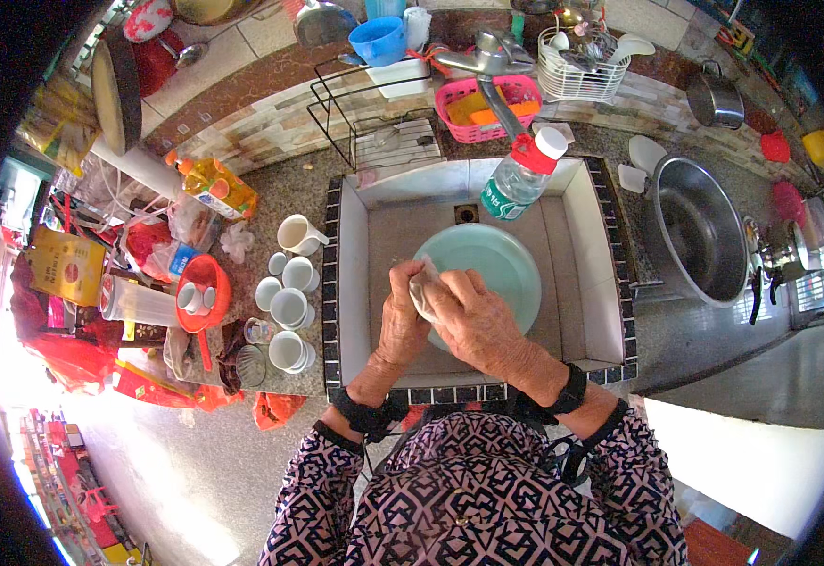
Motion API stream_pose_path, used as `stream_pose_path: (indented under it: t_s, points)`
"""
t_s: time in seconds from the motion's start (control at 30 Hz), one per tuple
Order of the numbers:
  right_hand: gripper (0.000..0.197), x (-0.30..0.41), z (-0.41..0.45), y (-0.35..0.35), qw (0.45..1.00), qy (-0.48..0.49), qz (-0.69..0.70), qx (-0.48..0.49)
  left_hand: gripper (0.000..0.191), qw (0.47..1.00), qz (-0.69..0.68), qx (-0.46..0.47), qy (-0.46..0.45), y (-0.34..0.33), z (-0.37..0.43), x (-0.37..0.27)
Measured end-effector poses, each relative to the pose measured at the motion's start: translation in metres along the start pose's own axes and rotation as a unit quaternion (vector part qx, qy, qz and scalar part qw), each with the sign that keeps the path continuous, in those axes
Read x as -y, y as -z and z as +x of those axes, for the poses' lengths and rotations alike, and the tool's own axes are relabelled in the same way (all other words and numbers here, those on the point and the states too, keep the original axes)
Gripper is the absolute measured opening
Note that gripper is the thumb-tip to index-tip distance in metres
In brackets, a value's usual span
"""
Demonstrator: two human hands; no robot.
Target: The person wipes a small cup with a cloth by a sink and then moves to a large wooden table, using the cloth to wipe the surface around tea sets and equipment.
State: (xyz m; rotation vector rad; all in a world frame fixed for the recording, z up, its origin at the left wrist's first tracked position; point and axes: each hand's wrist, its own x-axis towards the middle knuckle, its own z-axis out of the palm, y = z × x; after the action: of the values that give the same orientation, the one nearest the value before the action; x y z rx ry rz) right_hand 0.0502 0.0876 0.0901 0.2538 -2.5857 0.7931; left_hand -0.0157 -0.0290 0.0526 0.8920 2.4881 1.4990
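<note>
Over the sink, my left hand (399,311) and my right hand (479,322) come together around a small whitish cloth (422,291). The fingers of both hands are closed on it. Whether anything is wrapped inside the cloth is hidden. Directly below, a pale green plastic basin (514,283) rests on the floor of the tiled sink (355,283). Water appears to be in the basin, and my hands cover its left and near parts. A clear plastic bottle (514,185) with a white cap and green label is at the tap's spout, beyond the basin.
Several white cups (289,307) stand on the counter left of the sink, near a red plastic strainer (220,279) holding small cups. A large metal pot (698,230) is at the right. Behind the sink are a tap (490,60), a pink basket (454,113) and a wire rack (334,106).
</note>
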Motion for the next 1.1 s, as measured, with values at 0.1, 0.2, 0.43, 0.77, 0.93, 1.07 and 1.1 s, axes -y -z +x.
stream_pose_path:
  t_s: [0.1,0.2,0.43,0.77,0.93,1.07,1.1]
  points:
    - [0.035,-0.015,-0.004,-0.003,0.998,-0.050,0.041,0.018,0.041,1.000,0.007,0.005,-0.024,-0.002,0.001,0.001]
    - [0.030,-0.025,-0.008,-0.006,0.990,-0.085,0.116,0.002,0.036,0.997,-0.078,-0.022,-0.012,-0.003,0.006,0.000]
    - [0.019,-0.027,-0.015,-0.004,0.883,-0.335,0.322,0.067,0.040,0.954,-0.241,0.122,0.131,-0.003,0.015,-0.008]
    - [0.022,-0.044,-0.024,-0.013,0.938,-0.261,0.220,0.057,0.045,0.813,-0.507,0.113,0.261,-0.018,0.017,0.006]
    - [0.018,-0.035,-0.011,-0.003,0.981,-0.165,0.101,0.030,0.041,0.993,-0.091,0.062,0.037,-0.028,0.009,0.008]
    - [0.026,-0.038,-0.012,-0.009,0.985,-0.131,0.019,0.110,0.037,0.794,-0.549,0.080,0.249,-0.031,0.011,-0.012]
    - [0.026,-0.038,-0.014,-0.011,0.986,-0.107,0.029,0.128,0.035,0.812,-0.529,0.084,0.231,-0.028,0.009,-0.013]
